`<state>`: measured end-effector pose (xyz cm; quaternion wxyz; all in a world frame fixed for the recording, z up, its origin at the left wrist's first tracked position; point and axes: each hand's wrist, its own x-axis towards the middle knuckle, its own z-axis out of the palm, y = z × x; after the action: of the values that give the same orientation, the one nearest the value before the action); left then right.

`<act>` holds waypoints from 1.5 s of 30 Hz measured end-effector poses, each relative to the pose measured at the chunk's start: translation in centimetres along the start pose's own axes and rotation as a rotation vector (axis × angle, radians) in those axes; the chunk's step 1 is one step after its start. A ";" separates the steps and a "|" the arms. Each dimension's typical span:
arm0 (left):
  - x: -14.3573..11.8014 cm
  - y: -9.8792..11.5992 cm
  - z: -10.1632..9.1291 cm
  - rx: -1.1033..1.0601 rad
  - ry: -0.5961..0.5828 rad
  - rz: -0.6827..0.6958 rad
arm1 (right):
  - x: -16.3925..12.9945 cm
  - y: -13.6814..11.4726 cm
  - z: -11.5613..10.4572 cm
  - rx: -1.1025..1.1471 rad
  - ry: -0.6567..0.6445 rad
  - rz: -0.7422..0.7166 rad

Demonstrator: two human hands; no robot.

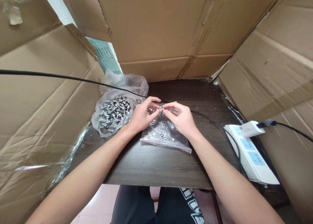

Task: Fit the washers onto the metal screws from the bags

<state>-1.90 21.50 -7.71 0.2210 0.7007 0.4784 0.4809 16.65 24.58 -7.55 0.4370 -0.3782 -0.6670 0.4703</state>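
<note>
My left hand (pixel 141 114) and my right hand (pixel 180 117) meet above the dark wooden table (pixel 156 165), fingertips pinched together on a small metal screw (pixel 161 109). Which hand carries it I cannot tell; both touch it. Under the hands lies a flat clear plastic bag (pixel 163 137) with a few washers and small metal parts on it. To the left an open clear bag (pixel 113 113) holds a heap of several silver screws with washers.
Cardboard sheets wall in the table on the left (pixel 41 113), back (pixel 161 31) and right (pixel 274 73). A black cable (pixel 61 76) runs across from the left past the hands. A white power strip (pixel 249 152) with a plugged adapter lies at the right edge.
</note>
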 end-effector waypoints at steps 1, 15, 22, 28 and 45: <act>0.0 0.0 0.0 -0.010 -0.004 -0.010 | -0.1 -0.1 0.1 -0.011 0.010 -0.023; -0.1 0.5 0.2 0.017 -0.053 0.076 | -0.2 0.6 0.4 -0.137 -0.015 -0.090; -0.1 0.2 0.1 0.110 -0.036 0.085 | -0.2 0.5 0.7 -0.103 0.040 -0.063; 0.0 0.0 -0.2 0.090 -0.027 0.051 | -0.1 0.6 0.7 -0.061 -0.007 -0.009; -0.1 -0.5 0.0 0.170 -0.026 0.099 | 0.5 1.1 0.9 -0.185 -0.050 0.012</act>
<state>-2.15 21.63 -8.10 0.1428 0.7458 0.4792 0.4401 15.74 25.03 -8.69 0.3805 -0.4090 -0.7160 0.4188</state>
